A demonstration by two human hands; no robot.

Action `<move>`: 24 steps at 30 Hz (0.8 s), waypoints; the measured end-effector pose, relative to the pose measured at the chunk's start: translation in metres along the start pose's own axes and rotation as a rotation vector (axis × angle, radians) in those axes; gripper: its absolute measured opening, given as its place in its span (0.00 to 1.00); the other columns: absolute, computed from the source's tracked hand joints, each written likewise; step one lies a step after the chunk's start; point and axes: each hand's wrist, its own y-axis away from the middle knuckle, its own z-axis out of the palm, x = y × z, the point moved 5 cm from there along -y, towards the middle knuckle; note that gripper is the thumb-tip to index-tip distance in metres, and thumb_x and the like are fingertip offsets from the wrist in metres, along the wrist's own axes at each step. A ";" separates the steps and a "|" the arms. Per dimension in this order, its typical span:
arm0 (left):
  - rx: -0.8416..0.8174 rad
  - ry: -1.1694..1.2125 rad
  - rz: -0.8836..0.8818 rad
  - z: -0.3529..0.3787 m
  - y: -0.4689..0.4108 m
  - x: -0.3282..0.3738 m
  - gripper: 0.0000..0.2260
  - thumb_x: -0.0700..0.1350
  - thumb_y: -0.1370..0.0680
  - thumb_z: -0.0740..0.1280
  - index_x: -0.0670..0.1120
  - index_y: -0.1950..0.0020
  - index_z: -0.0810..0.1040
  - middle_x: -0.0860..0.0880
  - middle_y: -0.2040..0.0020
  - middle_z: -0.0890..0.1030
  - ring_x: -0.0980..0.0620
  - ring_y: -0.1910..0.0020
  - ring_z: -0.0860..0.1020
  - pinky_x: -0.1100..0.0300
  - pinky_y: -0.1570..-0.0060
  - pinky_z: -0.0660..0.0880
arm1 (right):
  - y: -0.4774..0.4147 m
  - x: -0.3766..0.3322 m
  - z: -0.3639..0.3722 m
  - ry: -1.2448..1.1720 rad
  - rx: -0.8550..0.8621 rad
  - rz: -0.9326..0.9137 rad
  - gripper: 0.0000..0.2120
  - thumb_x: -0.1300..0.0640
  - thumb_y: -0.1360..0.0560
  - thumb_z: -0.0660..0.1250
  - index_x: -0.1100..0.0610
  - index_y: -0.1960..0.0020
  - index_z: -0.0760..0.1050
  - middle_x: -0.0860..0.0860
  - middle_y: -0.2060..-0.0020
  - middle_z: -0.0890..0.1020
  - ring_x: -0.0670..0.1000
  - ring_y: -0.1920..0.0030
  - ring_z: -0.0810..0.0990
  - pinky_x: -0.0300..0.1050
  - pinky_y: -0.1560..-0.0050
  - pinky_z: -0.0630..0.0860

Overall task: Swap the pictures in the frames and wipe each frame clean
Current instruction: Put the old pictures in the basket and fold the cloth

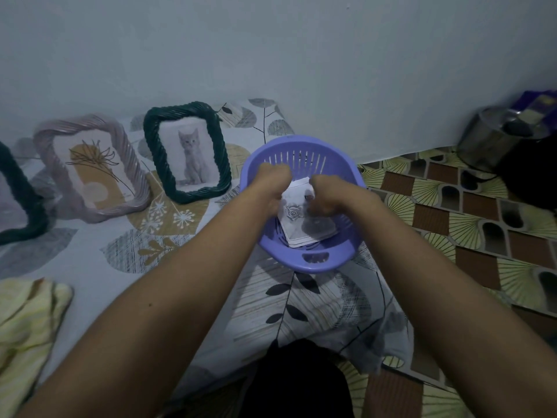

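Both my hands reach into a purple plastic basket [313, 263] on the bed. My left hand [272, 184] and my right hand [324, 194] have curled fingers around a stack of printed pictures [304, 227]; the top one shows a rose. A dark green twisted frame [185, 152] with a kitten picture leans against the wall. Left of it stands a lilac twisted frame [90, 164] with a flower drawing. Another dark green frame [21, 203] is cut off at the left edge.
A yellow-striped cloth [27, 336] lies at the lower left on the leaf-patterned sheet [168, 245]. A patterned floor mat [452, 218] lies to the right, with a steel pot [494, 137] and a dark object near the wall.
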 end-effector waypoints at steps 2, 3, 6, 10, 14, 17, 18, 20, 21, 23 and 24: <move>-0.057 -0.258 0.149 0.004 -0.014 0.007 0.10 0.33 0.20 0.57 0.43 0.45 0.75 0.43 0.56 0.73 0.46 0.59 0.71 0.54 0.59 0.68 | 0.004 -0.004 0.007 0.206 -0.071 -0.060 0.24 0.51 0.27 0.72 0.59 0.36 0.69 0.59 0.35 0.73 0.60 0.39 0.73 0.50 0.46 0.73; -0.089 -0.388 0.204 0.006 -0.017 0.009 0.13 0.32 0.20 0.58 0.41 0.42 0.79 0.42 0.51 0.77 0.45 0.52 0.75 0.53 0.54 0.71 | 0.006 -0.006 0.011 0.321 -0.092 -0.093 0.28 0.47 0.29 0.74 0.59 0.36 0.68 0.59 0.33 0.70 0.61 0.36 0.70 0.54 0.40 0.71; -0.124 -0.680 0.310 0.010 -0.029 0.013 0.16 0.30 0.20 0.60 0.38 0.35 0.78 0.42 0.34 0.78 0.44 0.34 0.75 0.54 0.37 0.72 | 0.010 -0.009 0.019 0.563 -0.112 -0.141 0.42 0.40 0.31 0.74 0.59 0.27 0.60 0.58 0.29 0.63 0.61 0.28 0.58 0.62 0.30 0.58; -0.183 -0.956 0.403 0.018 -0.045 0.012 0.19 0.31 0.21 0.61 0.40 0.30 0.73 0.42 0.31 0.75 0.44 0.32 0.73 0.54 0.34 0.70 | 0.007 -0.011 0.021 0.612 -0.075 -0.146 0.48 0.37 0.34 0.74 0.61 0.26 0.58 0.58 0.30 0.63 0.60 0.29 0.58 0.64 0.32 0.57; -0.246 -1.079 0.422 0.025 -0.056 0.004 0.21 0.33 0.21 0.62 0.43 0.28 0.69 0.43 0.30 0.73 0.42 0.33 0.72 0.52 0.37 0.71 | 0.007 -0.008 0.021 0.605 -0.066 -0.137 0.49 0.36 0.35 0.74 0.60 0.26 0.59 0.58 0.30 0.64 0.60 0.30 0.59 0.64 0.33 0.57; -0.279 -1.108 0.405 0.028 -0.061 -0.005 0.19 0.36 0.20 0.61 0.45 0.29 0.69 0.42 0.31 0.73 0.41 0.34 0.72 0.50 0.39 0.72 | 0.008 -0.007 0.020 0.601 -0.052 -0.131 0.46 0.36 0.34 0.74 0.59 0.27 0.61 0.57 0.31 0.65 0.59 0.30 0.59 0.63 0.34 0.57; -0.283 -1.108 0.405 0.028 -0.062 -0.006 0.20 0.36 0.20 0.61 0.45 0.29 0.68 0.42 0.31 0.73 0.41 0.34 0.72 0.50 0.39 0.72 | 0.008 -0.007 0.019 0.603 -0.054 -0.126 0.46 0.36 0.34 0.75 0.58 0.27 0.61 0.57 0.31 0.65 0.59 0.30 0.59 0.62 0.34 0.57; -0.289 -1.103 0.405 0.028 -0.062 -0.006 0.21 0.35 0.20 0.61 0.46 0.27 0.67 0.42 0.30 0.72 0.41 0.34 0.72 0.50 0.38 0.72 | 0.009 -0.006 0.018 0.609 -0.059 -0.120 0.46 0.36 0.34 0.75 0.58 0.26 0.62 0.56 0.30 0.65 0.59 0.29 0.58 0.63 0.33 0.57; -0.295 -1.101 0.403 0.027 -0.061 -0.006 0.21 0.35 0.20 0.60 0.45 0.27 0.66 0.42 0.29 0.72 0.41 0.33 0.72 0.50 0.37 0.72 | 0.010 -0.007 0.018 0.609 -0.058 -0.119 0.46 0.37 0.34 0.75 0.58 0.26 0.62 0.56 0.30 0.65 0.59 0.29 0.58 0.63 0.32 0.56; -0.309 -1.096 0.398 0.027 -0.061 -0.006 0.23 0.35 0.20 0.60 0.45 0.25 0.65 0.42 0.28 0.71 0.42 0.32 0.71 0.50 0.36 0.71 | 0.011 -0.008 0.018 0.606 -0.054 -0.114 0.45 0.38 0.34 0.75 0.58 0.27 0.62 0.57 0.30 0.65 0.59 0.29 0.58 0.63 0.32 0.56; -0.311 -1.092 0.395 0.027 -0.060 -0.005 0.23 0.35 0.20 0.61 0.45 0.25 0.64 0.42 0.28 0.71 0.42 0.31 0.71 0.50 0.35 0.71 | 0.011 -0.008 0.017 0.605 -0.051 -0.109 0.45 0.38 0.34 0.75 0.58 0.27 0.62 0.57 0.30 0.65 0.60 0.29 0.58 0.62 0.32 0.57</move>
